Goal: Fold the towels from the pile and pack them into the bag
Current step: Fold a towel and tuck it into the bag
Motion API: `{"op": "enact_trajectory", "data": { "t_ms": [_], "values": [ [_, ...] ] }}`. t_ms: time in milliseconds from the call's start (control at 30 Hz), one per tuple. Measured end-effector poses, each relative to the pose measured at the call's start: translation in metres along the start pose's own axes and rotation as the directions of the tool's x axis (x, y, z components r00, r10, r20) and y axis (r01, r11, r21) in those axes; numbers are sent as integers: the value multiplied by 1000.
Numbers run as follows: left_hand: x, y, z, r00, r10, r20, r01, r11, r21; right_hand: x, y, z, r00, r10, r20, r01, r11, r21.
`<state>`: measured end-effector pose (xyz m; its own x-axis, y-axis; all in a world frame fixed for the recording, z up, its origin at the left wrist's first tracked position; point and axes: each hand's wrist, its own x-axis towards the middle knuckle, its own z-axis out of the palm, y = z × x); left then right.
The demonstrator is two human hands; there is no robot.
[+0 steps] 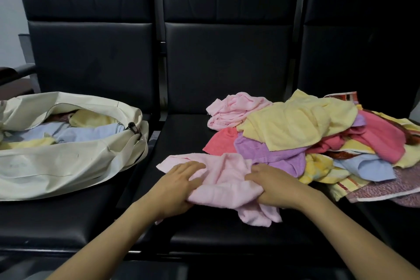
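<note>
The black bench (204, 241) carries the open cream bag (68, 166) at its left end and the towel pile (318, 138) towards the right. Near the front edge, the crumpled pink towel (227, 179) lies between the left hand (179, 186) and right hand (276, 185). Each hand grips one side, forearms angled inward.

pale pink towel (227, 179), cream bag (68, 161), black seats (216, 63), and a pink, yellow, purple, blue pile (318, 138).
</note>
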<state>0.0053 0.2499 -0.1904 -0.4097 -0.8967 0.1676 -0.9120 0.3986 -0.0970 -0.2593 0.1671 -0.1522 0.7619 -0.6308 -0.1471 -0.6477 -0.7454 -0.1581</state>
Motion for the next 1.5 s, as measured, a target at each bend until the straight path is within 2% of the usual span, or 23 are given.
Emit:
{"op": "enact_trajectory", "data": {
  "t_ms": [67, 133, 233, 333, 433, 533, 600, 700, 833, 900, 1000, 1067, 1167, 1233, 1267, 1300, 1367, 1400, 1433, 1500],
  "values": [
    [-3, 6, 3, 996, 29, 84, -17, 991, -131, -1, 6, 7, 997, -74, -27, 74, 997, 14],
    [-5, 7, 3, 991, -20, 132, 56, 959, -276, 0, 10, 14, 995, -95, -27, 96, 993, 74],
    [-5, 7, -2, 986, -126, 109, 163, 859, -486, -3, 2, 15, 998, -23, -64, 36, 978, 207],
    [-5, 8, -3, 976, -177, 126, 217, 823, -526, -6, -3, 7, 995, 59, -76, -20, 898, 440],
    [-2, 10, -6, 974, -204, 95, 223, 800, -557, -5, -4, -1, 992, 122, 41, -126, 854, 505],
    [5, 12, -20, 958, -282, 43, 241, 718, -654, 0, 0, -8, 971, 186, 152, -238, 830, 505],
    [11, 14, -33, 931, -356, 76, 284, 581, -763, 3, 1, -17, 969, 222, 107, -238, 741, 627],
    [19, 15, -45, 907, -395, 149, 279, 296, -913, 1, -6, -35, 971, 235, 33, -152, 509, 847],
    [22, 19, -61, 881, -425, 208, 266, 81, -961, -7, -14, -50, 977, 206, 59, -106, 224, 969],
    [22, 23, -78, 909, -332, 251, 277, 32, -960, -14, -20, -63, 979, 191, 67, -102, 182, 978],
    [19, 20, -112, 953, -144, 268, 287, 137, -948, -34, -28, -92, 988, 129, 81, -110, 233, 966],
    [17, 18, -133, 953, -118, 280, 302, 259, -917, -47, -32, -111, 995, 80, 67, -90, 331, 939],
    [15, 23, -153, 924, -287, 251, 361, 442, -821, -57, -37, -126, 998, 60, -13, -25, 596, 802],
    [14, 26, -163, 895, -392, 213, 409, 530, -743, -58, -39, -126, 995, 96, 23, -90, 786, 612],
    [12, 27, -166, 893, -402, 205, 416, 557, -718, -56, -39, -123, 988, 149, 31, -146, 878, 456],
    [10, 27, -167, 896, -393, 207, 413, 566, -713, -53, -40, -120, 976, 220, -9, -210, 942, 262],
    [2, 29, -162, 907, -358, 222, 396, 548, -737, -46, -40, -105, 949, 297, -109, -301, 953, -22],
    [-1, 31, -157, 914, -343, 218, 376, 508, -775, -43, -41, -97, 935, 316, -161, -329, 942, -60],
    [-4, 32, -148, 916, -339, 215, 353, 427, -832, -42, -42, -90, 923, 325, -206, -343, 938, -53],
    [-10, 39, -130, 907, -355, 224, 310, 207, -928, -42, -42, -79, 920, 310, -240, -294, 951, 98]
  ]
}}
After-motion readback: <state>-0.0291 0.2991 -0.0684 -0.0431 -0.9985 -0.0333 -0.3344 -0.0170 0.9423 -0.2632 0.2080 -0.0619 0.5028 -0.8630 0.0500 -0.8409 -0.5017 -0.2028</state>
